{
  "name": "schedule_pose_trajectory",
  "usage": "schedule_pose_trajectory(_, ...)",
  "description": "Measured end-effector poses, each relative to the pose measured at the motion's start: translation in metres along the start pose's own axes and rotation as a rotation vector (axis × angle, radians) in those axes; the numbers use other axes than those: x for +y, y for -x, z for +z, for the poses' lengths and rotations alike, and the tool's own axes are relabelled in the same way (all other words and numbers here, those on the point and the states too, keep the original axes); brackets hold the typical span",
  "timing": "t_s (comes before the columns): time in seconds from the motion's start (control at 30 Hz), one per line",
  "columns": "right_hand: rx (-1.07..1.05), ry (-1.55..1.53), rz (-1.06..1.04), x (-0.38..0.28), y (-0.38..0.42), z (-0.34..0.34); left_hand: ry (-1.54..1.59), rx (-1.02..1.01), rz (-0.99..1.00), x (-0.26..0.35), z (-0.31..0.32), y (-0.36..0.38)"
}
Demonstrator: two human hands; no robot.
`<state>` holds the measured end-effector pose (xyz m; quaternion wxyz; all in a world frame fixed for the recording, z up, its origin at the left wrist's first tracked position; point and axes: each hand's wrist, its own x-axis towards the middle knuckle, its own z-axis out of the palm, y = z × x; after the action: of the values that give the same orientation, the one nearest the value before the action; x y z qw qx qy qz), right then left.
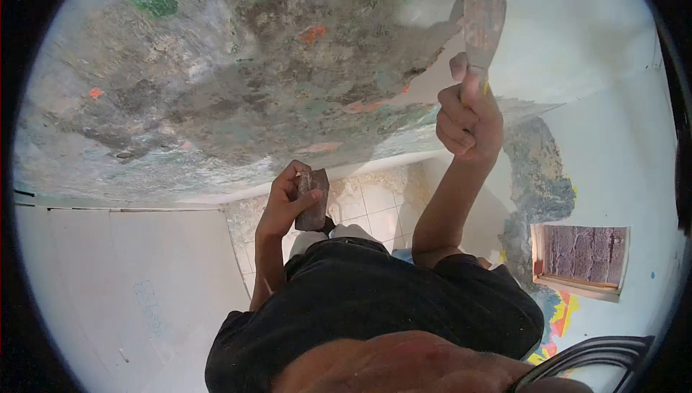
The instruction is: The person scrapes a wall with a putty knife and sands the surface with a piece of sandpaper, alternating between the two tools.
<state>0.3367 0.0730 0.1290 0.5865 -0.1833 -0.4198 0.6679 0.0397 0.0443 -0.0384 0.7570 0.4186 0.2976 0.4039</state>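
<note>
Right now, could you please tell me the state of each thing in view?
Scraper: in right hand, blade against the ceiling.
Second scraper: in left hand, held low, off the ceiling.
Ceiling: paint largely stripped, grey patches bare.
Wall: patch stripped.

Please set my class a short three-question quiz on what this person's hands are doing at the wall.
1. True or false: the right hand holds a wide-bladed metal scraper up at the patchy grey wall.
2. The left hand grips: A, a paintbrush; B, a flat brown rusty plate; C, nothing.
3. Fill in: the person's shirt is ____.
Key: 1 true; 2 B; 3 black.
</note>
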Motion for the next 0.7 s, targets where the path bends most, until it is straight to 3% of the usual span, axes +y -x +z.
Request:
schedule_pose_trajectory(0.3,0.107,0.003,-0.003,0.008,0.004,0.0,-0.029,0.019,0.032,0.0,-0.007,0.002)
schedule_pose_trajectory(0.43,-0.022,-0.005,-0.014,-0.001,0.003,0.0,-0.029,0.037,0.05,0.001,-0.014,0.005)
schedule_pose_trajectory(0.57,0.082,-0.004,-0.014,0.011,0.009,-0.004,0.002,0.031,0.026,0.003,-0.008,0.01)
schedule_pose_trajectory(0.7,0.043,0.006,-0.005,0.002,0.006,-0.004,-0.021,0.02,0.029,0.001,-0.007,0.009)
